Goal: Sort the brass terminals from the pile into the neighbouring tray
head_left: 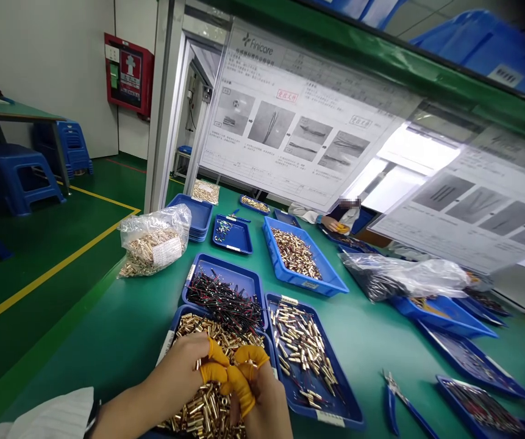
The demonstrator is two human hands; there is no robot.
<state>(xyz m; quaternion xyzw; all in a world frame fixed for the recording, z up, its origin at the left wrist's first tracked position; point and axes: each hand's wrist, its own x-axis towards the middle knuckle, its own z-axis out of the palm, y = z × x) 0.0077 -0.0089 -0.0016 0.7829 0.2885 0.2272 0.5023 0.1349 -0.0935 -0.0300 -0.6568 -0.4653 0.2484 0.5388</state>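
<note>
My left hand (191,361) and my right hand (264,390), both with yellow finger cots, meet over a blue tray of small brass tubes (198,411). Their fingertips are pinched together. A brass tube end (198,364) peeks out of the curled left fingers. Something small and shiny shows at the right fingertips, too hidden to name. Just beyond is a tray of black and red wires (225,296). On the right lies a tray (353,414) of brass tubes, some with wires attached.
Blue-handled pliers (399,399) lie at the right. Further back stand a deep blue bin of brass parts (294,253), a small tray (232,235) and a plastic bag of parts (155,244). A co-worker's hand (333,224) is across the table. Instruction sheets (285,164) hang above.
</note>
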